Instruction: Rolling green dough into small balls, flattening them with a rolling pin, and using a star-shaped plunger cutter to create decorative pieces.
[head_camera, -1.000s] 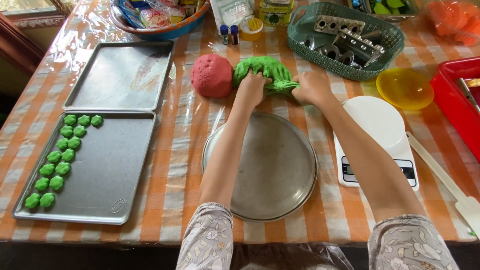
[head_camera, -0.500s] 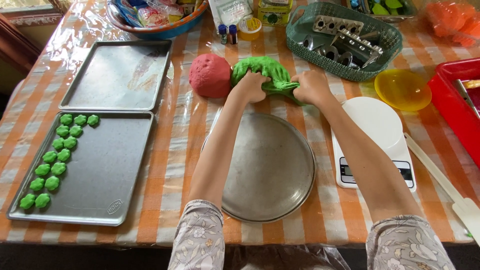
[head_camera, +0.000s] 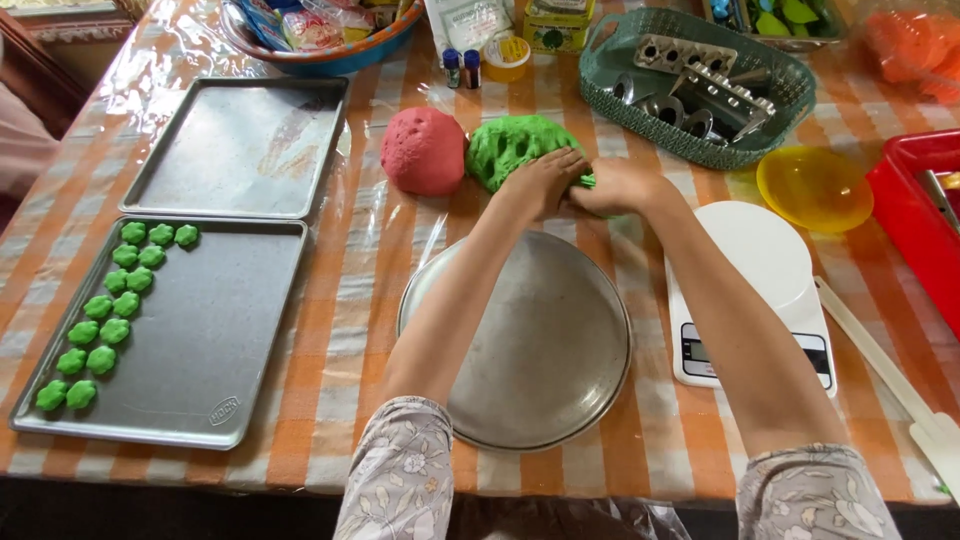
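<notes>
A lump of green dough (head_camera: 512, 146) lies on the plastic-covered checked table, with a ball of red dough (head_camera: 423, 150) just to its left. My left hand (head_camera: 540, 182) and my right hand (head_camera: 612, 186) meet at the near right edge of the green lump, fingers curled into it and pinching a bit of green dough between them. A round metal plate (head_camera: 545, 340) lies below my forearms. The near baking tray (head_camera: 200, 340) holds several small green flower-shaped pieces (head_camera: 105, 318) along its left side.
A second baking tray (head_camera: 245, 145) lies behind the first. A white kitchen scale (head_camera: 752, 290) sits right of the plate, a yellow bowl (head_camera: 815, 187) and a red tub (head_camera: 920, 215) beyond it. A green basket of metal moulds (head_camera: 700, 85) stands at the back.
Both hands have drawn together at the near edge of the green dough. The right hand moved left toward the left hand.
</notes>
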